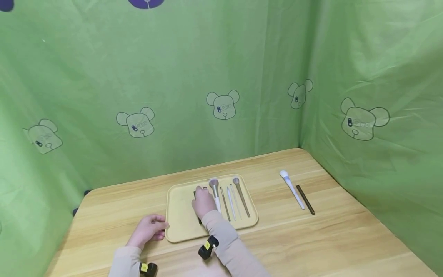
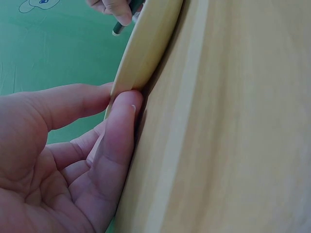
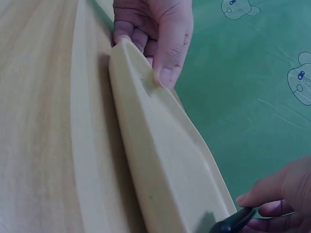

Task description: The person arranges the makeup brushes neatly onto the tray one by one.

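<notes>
A pale yellow tray (image 1: 180, 215) lies on the wooden table. My left hand (image 1: 149, 229) pinches its near left rim between thumb and fingers, as the left wrist view of the tray wall (image 2: 150, 53) shows. Over the tray, my right hand (image 1: 204, 202) holds a slim black stick-shaped thing (image 3: 235, 221) low near the surface; its far end is hidden, so its exact kind is unclear. Right of that hand, a fluffy makeup brush (image 1: 214, 184), a thin brown stick (image 1: 225, 204), a white stick (image 1: 231, 204), another thin pale tool and a brown-handled brush (image 1: 241, 196) lie side by side.
On the table (image 1: 332, 234) to the right of the tray lie a white makeup brush (image 1: 292, 189) and a dark brown stick (image 1: 306, 200), roughly parallel. Green curtain (image 1: 180, 77) with bear-head prints hangs behind and along both sides of the table.
</notes>
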Available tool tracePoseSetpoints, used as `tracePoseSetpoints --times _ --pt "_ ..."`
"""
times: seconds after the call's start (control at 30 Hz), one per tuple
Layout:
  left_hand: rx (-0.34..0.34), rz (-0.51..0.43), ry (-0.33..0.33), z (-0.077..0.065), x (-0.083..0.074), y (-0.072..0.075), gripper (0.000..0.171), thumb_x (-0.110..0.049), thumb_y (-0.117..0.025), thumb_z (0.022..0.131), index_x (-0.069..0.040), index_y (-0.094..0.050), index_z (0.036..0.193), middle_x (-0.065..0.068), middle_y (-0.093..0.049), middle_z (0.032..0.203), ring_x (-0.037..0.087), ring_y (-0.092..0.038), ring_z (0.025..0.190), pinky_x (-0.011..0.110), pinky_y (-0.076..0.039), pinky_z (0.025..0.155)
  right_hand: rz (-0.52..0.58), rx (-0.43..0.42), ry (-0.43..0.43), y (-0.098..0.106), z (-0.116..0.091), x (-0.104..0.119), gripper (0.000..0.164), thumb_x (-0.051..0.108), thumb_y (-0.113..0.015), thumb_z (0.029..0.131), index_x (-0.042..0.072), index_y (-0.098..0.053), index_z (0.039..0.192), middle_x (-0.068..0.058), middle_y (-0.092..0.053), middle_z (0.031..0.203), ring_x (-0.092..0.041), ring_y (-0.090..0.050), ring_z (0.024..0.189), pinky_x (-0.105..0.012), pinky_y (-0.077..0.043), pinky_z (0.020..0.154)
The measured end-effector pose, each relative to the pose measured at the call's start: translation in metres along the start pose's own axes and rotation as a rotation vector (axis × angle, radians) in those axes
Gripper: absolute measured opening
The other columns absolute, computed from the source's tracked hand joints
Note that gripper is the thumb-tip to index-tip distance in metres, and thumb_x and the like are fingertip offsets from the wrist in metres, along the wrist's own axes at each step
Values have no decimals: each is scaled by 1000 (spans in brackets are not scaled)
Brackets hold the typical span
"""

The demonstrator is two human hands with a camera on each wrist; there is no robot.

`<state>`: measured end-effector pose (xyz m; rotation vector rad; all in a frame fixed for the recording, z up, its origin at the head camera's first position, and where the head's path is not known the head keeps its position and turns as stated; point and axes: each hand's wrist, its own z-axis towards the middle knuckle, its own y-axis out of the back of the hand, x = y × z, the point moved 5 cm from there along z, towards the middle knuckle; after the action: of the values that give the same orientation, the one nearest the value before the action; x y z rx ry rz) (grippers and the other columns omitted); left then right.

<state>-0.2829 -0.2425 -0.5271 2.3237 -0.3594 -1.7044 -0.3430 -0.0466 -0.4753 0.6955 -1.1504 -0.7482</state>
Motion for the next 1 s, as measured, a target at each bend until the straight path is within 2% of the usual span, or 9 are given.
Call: tracePoseSetpoints --times 0.17,0.4,0.67,1.0 --pt "4 0 2 -1 0 0 41 -16 -69 74 4 -53 107 9 -62 78 15 -60 61 29 -56 59 -46 -22 18 -2 -1 1 18 8 -63 74 2 -54 88 -13 -56 75 -20 -53 47 -23 -40 37" --pt "4 0 8 0 0 0 40 -16 -69 75 3 -53 106 9 -62 78 15 -60 61 29 -56 60 -47 -40 31 0 -2 4 14 4 -60 73 3 -53 85 -13 -55 72 -19 -50 45 -22 -36 35" --pt "0 2 7 0 0 0 40 -16 -69 75 3 -53 106 8 -62 77 15 -60 61 29 -56 59 -37 6 5 -4 -1 5 15 4 -59 76 3 -54 90 -13 -57 75 -19 -54 49 -19 -39 36" --pt "6 0 10 1 0 0 39 -16 -68 75 3 -53 106 8 -62 77 15 -59 61 28 -56 59 -112 -39 45 -7 -2 6 22 1 -59 73 0 -56 95 -14 -59 78 -21 -57 55 -22 -46 41"
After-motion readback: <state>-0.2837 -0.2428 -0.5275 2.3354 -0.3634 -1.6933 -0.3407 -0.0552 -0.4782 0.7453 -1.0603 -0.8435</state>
